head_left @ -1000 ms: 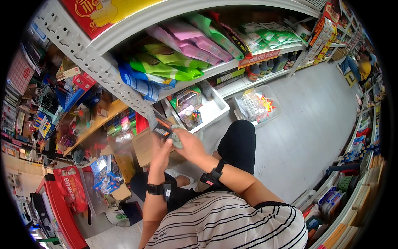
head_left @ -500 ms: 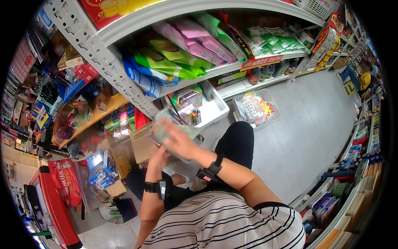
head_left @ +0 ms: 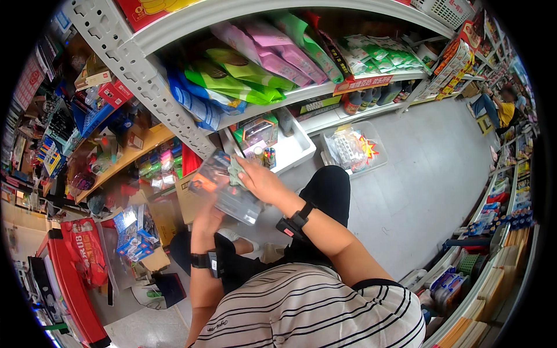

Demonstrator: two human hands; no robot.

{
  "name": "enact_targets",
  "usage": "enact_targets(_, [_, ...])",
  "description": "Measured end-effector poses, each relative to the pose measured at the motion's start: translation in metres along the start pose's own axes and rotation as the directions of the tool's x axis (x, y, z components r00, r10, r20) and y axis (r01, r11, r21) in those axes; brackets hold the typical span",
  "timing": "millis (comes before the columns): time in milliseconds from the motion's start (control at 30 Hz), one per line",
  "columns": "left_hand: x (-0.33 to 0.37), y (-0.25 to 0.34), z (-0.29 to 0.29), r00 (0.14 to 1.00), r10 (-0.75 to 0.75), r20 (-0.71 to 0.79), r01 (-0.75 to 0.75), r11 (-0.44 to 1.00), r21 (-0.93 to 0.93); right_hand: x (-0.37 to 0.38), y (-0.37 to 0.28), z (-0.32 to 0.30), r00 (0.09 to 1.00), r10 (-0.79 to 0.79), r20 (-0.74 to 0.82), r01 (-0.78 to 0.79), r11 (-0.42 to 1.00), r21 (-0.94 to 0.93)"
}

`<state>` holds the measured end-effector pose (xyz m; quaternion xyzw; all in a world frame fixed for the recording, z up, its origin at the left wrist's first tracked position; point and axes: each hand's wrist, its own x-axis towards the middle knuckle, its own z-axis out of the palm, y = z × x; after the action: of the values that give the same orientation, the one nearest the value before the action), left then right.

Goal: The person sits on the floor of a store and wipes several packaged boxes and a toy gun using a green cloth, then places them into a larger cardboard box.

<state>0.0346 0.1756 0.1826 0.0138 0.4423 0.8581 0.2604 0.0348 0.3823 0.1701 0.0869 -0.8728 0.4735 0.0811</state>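
Note:
In front of the low shelf I hold a clear plastic box (head_left: 237, 203) with dark and orange parts, tilted and partly blurred. My left hand (head_left: 208, 219) is closed on its near left edge, with its fingers smeared by motion. A bunched grey-green cloth (head_left: 235, 172) is gripped in my right hand (head_left: 261, 182), against the far right side of the box. What the box contains is too blurred to tell.
A white drawer-like tray (head_left: 297, 152) with small goods stands under the shelf. Right of it is a clear bin (head_left: 380, 160) of packets. A cardboard box (head_left: 187, 200) and a blue package (head_left: 136, 235) lie to the left. Another person (head_left: 506, 113) is far right.
The cloth, earlier spread over the box, is now bunched at its right side. More of the box's face shows. My right hand has shifted slightly right; my left hand has moved left.

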Motion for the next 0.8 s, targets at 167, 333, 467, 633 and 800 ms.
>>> enact_targets(167, [0.0, 0.018, 0.016, 0.976, -0.01, -0.216, 0.022, 0.998, 0.055, -0.025, 0.027, 0.013, 0.999, -0.023, -0.037, 0.022, 0.999, -0.048])
enact_targets(333, [0.011, 0.009, -0.026, 0.971, 0.061, -0.233, -0.102, 0.98, -0.171, -0.032, 0.061, 0.023, 0.97, -0.05, -0.239, 0.051, 0.999, -0.005])
enact_targets(467, [0.014, 0.003, -0.034, 0.975, 0.049, -0.216, -0.092, 0.977, -0.194, -0.051, 0.01, -0.008, 0.999, 0.021, -0.042, -0.025, 0.996, -0.087])
enact_targets(633, [0.03, -0.013, -0.014, 0.988, 0.015, -0.151, -0.033, 0.993, -0.116, -0.066, -0.005, 0.0, 0.998, -0.067, 0.022, 0.069, 0.987, -0.144])
enact_targets(800, [0.044, -0.029, 0.017, 0.988, 0.0, -0.155, 0.0, 1.0, -0.001, -0.076, 0.018, -0.003, 0.989, -0.011, -0.15, -0.002, 0.997, -0.082])
